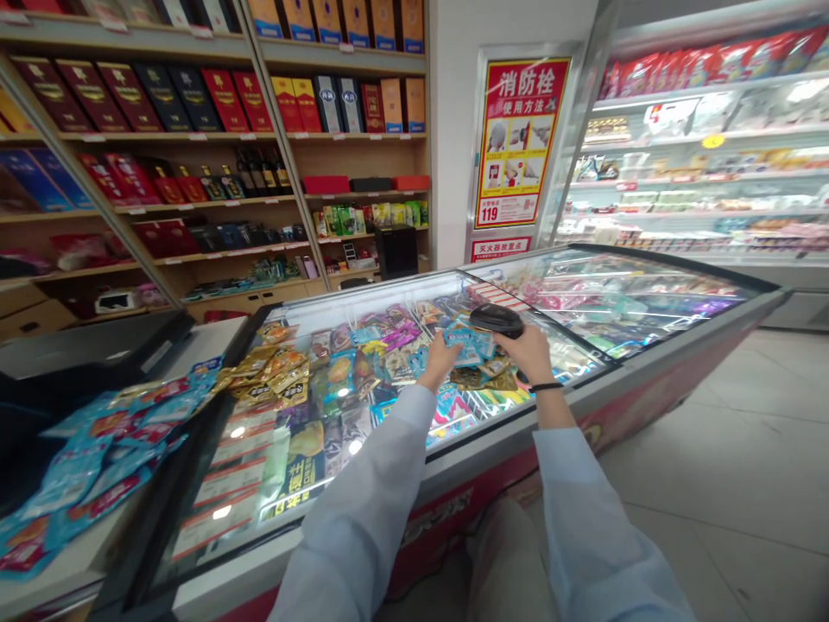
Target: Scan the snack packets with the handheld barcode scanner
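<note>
My left hand [441, 358] pinches the edge of a blue snack packet [471, 344] above the glass lid of a chest freezer [363, 510]. In my right hand [529, 352] is a black handheld barcode scanner [496, 320], held just over the blue packet. Gold packets [489, 377] lie on the glass beneath both hands. Farther left, a heap of other gold packets [275, 376] rests on the lid's end. Blue-and-red packets [110, 449] are spread in a pile on the counter at the left.
A dark machine [97, 345] stands on the left counter [71, 561]. Behind the freezer are shelves [213, 207] with boxes and bottles. A red fire-hydrant sign [522, 142] hangs on the wall. At the right stands a lit open refrigerator [699, 173], with tiled floor [731, 458] before it.
</note>
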`<state>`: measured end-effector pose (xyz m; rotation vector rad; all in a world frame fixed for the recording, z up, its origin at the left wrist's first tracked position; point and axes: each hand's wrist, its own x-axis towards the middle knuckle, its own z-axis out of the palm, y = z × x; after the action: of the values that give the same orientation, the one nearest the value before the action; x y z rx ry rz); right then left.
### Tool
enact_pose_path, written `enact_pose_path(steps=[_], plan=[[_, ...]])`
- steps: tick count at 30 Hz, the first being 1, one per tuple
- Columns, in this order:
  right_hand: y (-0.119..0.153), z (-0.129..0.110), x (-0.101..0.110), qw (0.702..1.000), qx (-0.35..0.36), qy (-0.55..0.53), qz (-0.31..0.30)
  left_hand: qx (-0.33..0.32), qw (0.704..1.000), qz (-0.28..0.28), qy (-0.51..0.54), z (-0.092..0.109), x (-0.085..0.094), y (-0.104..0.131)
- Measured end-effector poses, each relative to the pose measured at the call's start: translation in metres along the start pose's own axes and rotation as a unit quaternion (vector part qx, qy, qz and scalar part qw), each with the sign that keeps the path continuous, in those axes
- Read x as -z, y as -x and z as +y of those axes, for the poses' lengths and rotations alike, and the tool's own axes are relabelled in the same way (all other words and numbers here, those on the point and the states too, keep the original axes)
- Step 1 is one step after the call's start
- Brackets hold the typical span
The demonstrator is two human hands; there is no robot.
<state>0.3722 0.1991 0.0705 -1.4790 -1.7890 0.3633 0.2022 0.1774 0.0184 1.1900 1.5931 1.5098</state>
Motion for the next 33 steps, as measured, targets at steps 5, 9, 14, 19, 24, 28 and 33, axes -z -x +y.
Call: enact_pose_path(steps=[5,9,14,19,24,28,33], plan=[[-0.001,0.011,0.002,0.999,-0.045,0.009,-0.001,-0.128,0.955,0.051,-0.262,0.006,-0.016,0.003],[0.002,0.015,0.0,0.999,-0.04,0.032,-0.015,-0.116,0.922,0.085,-0.36,0.004,-0.027,0.006],[0.003,0.016,-0.004,0.998,-0.033,0.052,-0.021,-0.126,0.907,0.048,-0.398,-0.003,-0.03,0.006],[0.002,0.015,-0.008,0.996,-0.041,0.075,-0.022,-0.136,0.909,0.036,-0.391,0.001,-0.025,0.004],[0.003,0.007,-0.009,0.996,-0.037,0.08,-0.011,-0.152,0.9,0.024,-0.409,0.009,-0.012,-0.002],[0.002,-0.008,-0.006,0.998,-0.017,0.048,-0.046,-0.137,0.905,0.016,-0.402,0.021,0.026,-0.008],[0.003,-0.047,-0.012,0.995,0.032,-0.052,-0.081,-0.104,0.91,0.074,-0.395,0.036,0.123,-0.008]])
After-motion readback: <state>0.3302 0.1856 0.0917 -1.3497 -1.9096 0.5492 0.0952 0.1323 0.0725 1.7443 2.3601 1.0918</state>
